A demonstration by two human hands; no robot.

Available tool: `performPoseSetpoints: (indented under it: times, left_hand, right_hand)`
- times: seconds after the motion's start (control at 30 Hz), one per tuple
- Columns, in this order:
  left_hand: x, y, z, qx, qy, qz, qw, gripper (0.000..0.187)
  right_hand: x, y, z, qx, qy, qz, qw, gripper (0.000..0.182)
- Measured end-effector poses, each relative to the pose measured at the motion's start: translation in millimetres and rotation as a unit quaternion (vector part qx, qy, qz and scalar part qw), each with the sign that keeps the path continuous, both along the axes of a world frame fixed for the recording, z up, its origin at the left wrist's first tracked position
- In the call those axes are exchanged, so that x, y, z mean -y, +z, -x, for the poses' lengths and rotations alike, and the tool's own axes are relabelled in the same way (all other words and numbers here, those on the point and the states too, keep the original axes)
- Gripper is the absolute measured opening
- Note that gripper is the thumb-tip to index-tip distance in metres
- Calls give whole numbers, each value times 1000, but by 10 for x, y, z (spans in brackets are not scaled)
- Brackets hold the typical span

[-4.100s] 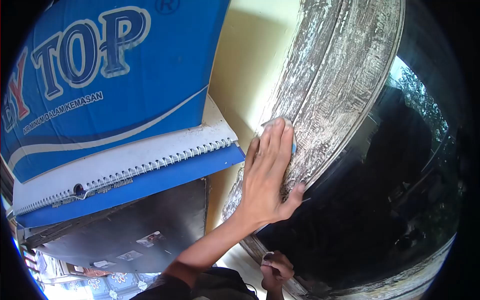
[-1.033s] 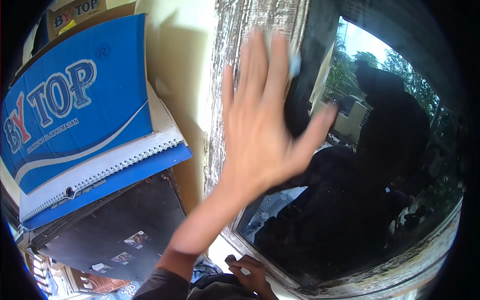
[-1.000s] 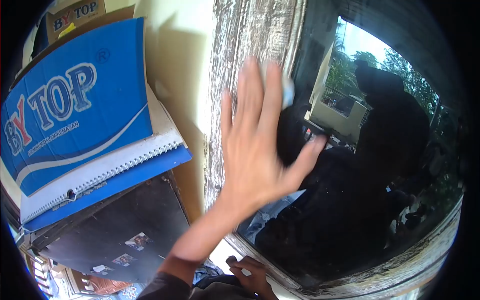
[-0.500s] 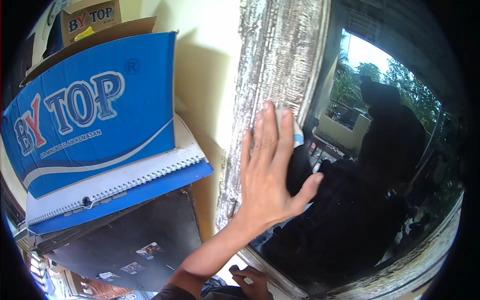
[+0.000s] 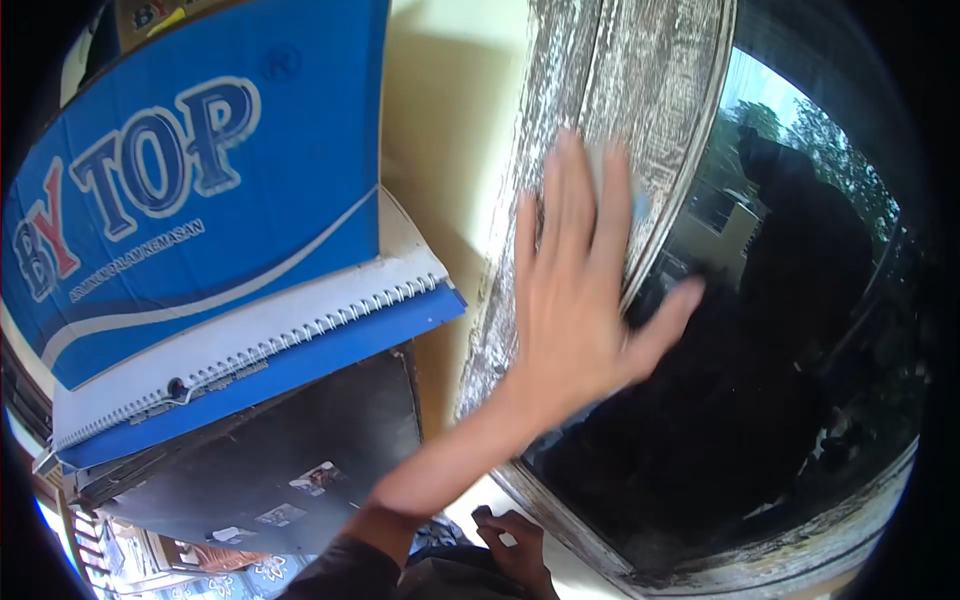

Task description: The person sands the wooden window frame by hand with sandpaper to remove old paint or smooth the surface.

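The left hand lay right of centre, back showing, wrist toward the lower edge, fingers straight and slightly spread toward the top, thumb out to the right over the dark glass. Under its fingertips, pressed rather than clenched, was a small pale piece, its blue edge jutting right; its long axis was hidden. The worn wooden frame slanted from the top toward lower left. At bottom centre, the right hand was loosely curled, its contents unclear.
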State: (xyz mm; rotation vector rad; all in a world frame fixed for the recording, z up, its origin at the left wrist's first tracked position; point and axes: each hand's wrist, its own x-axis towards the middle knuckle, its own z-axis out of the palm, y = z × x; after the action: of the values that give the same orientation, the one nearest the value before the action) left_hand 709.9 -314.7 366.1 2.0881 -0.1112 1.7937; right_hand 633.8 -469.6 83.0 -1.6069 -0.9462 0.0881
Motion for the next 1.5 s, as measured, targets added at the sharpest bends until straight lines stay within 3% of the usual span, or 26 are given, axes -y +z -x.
performPoseSetpoints:
  times: [0.07,0.13,0.17,0.3,0.4,0.5,0.6,0.67,0.73,0.83,1.0,1.17,1.27,1.4,1.5]
  left_hand:
    - [-141,489,-256,113,31,-40,992,87]
    - [-196,633,-284,126,-10,-46,991,84]
    - [-176,498,-227,125,-17,-47,991,84]
    - [-50,-710,128,-84,-48,0,995,75]
    - [-57,-548,137,-77,-40,-1,996,73]
    - [-179,88,-43,17,-46,-36,998,67]
    - [-185,179,-122,48,-60,-34,996,66]
    - [-139,-298,5,32,-74,-31,996,66]
    - [-79,-778,101,-57,-83,21,995,66]
    - [-55,-582,134,-45,-62,9,997,65]
    - [-233,379,-132,74,-16,-49,996,65]
    - [59,-553,209,-65,-4,-1,998,69]
    - [125,-472,117,-37,2,9,999,67]
    - [26,368,-124,69,13,-17,997,69]
    - [169,112,-17,34,17,5,999,70]
  right_hand:
    - [-2,44,0,-17,-7,16,1000,20]
    - [-11,77,5,-17,12,15,1000,20]
    - [-7,95,-2,-14,18,32,999,20]
    - [26,156,13,8,-14,-3,1000,20]
    - [64,224,35,32,-88,-21,995,19]
    - [51,270,-19,29,-85,-71,993,19]
    - [48,457,-62,72,-72,-66,993,18]
    - [60,546,-61,77,-78,-117,987,11]
    - [164,645,-67,107,-95,-142,979,10]
    - [229,743,-111,137,-122,-204,962,13]
    - [325,773,-114,137,-72,-185,971,14]
    - [506,752,-77,151,-50,-191,969,14]
    - [692,820,-75,154,-67,-157,973,12]
    - [768,901,-117,165,-52,-145,974,13]
    - [724,1088,-73,194,-51,-155,967,13]
